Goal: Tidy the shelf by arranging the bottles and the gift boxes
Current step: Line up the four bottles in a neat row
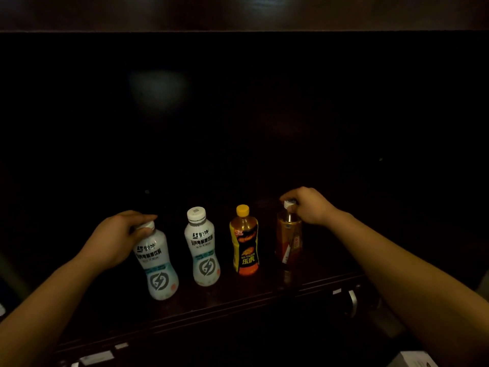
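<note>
My left hand (116,239) curls round the cap of a white bottle (158,268), the farthest left of the orange bottle (244,242). A second white bottle (202,250) stands between them, untouched. My right hand (309,206) pinches the cap of the gold bottle (289,239), just right of the orange bottle. All four stand upright in a row near the front edge of the dark shelf (264,292).
</note>
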